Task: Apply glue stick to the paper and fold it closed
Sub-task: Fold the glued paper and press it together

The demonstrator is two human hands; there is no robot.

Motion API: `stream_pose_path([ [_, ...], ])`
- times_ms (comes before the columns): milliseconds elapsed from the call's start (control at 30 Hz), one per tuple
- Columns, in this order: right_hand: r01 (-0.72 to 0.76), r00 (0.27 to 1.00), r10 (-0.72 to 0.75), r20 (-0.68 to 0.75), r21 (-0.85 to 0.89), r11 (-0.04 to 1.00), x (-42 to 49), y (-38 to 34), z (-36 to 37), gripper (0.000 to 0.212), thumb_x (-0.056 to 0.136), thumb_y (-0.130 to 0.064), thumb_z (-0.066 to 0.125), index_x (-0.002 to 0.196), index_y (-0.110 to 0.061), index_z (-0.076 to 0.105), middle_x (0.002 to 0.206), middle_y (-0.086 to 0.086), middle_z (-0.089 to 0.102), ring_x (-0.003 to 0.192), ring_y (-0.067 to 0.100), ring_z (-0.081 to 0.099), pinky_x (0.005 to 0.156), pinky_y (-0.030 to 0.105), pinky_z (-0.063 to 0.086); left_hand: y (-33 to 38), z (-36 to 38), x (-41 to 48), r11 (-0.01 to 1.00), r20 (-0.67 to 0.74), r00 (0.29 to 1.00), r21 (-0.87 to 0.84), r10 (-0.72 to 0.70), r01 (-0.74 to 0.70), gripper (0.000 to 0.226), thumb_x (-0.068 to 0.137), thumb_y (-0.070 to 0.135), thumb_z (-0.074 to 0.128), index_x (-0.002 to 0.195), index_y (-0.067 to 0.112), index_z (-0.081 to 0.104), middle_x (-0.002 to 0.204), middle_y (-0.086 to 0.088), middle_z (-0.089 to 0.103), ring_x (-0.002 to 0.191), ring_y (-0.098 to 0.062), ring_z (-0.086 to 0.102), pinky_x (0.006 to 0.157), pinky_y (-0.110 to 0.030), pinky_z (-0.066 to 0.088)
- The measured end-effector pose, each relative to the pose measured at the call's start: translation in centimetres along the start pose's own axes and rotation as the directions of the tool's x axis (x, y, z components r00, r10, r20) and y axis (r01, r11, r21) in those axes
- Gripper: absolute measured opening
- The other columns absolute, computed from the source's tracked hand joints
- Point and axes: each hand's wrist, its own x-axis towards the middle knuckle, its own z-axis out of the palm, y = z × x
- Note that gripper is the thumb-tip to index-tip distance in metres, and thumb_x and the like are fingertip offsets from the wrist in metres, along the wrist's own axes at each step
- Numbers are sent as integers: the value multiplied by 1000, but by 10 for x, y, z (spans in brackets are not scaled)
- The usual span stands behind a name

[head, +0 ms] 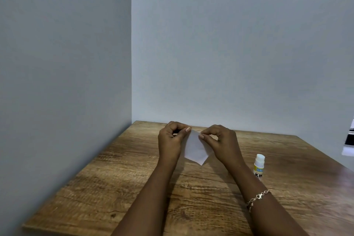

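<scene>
A darker grey-blue left wall (65, 63) and a paler back wall (239, 44) meet in a vertical corner left of centre, above a wood-grain table (115, 188) across the lower frame, with a black-and-white object (349, 138) cut off at the right edge.

Both forearms (153, 188) are bare all the way along. Behind the right grip (220, 139), a little way down the forearm, a slim silver-coloured chain bracelet (258, 197) sits loosely, made of small looped links with a clasp showing on top. On the left grip (169, 140) the thumbnail (188, 129) is cut short.
</scene>
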Motion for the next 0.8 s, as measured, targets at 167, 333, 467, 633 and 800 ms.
stream_pose_path([
  [167,-27,1000,27,6,33,999,-2,4,-4,3,74,-5,69,72,-4,71,71,3,67,73,18,61,67,26,43,3,-3,0,995,-54,996,-81,-66,61,17,81,3,64,68,12,62,76,-6,62,74,-13,54,66,-21,42],
  [333,-70,997,71,-15,72,995,-3,10,-6,3,75,-4,68,73,-5,71,71,0,65,70,3,59,66,9,40,4,-6,1,985,-104,987,-139,-119,104,17,82,4,63,68,13,62,73,1,61,70,-5,54,63,-20,42],
  [467,-128,990,135,-32,167,978,-3,12,-7,5,75,-4,68,72,-8,70,69,-8,64,70,-10,58,64,2,39,4,-6,1,976,-118,980,-166,-162,141,20,85,6,61,67,15,59,72,2,59,68,-5,52,58,-14,44],
  [633,-173,982,187,-37,237,956,-3,13,-7,19,76,-5,67,64,-20,64,68,-11,64,67,-9,57,64,4,39,5,-4,0,965,-125,972,-196,-198,171,18,88,7,57,70,12,56,73,1,56,67,-8,49,45,-3,39],
  [800,-209,975,222,-4,323,923,-3,12,-7,20,76,-6,67,64,-22,64,68,-7,65,65,-7,58,65,6,43,4,-3,1,957,-137,967,-225,-216,182,19,88,6,56,71,13,57,74,0,57,68,-9,50,50,-5,43],
])
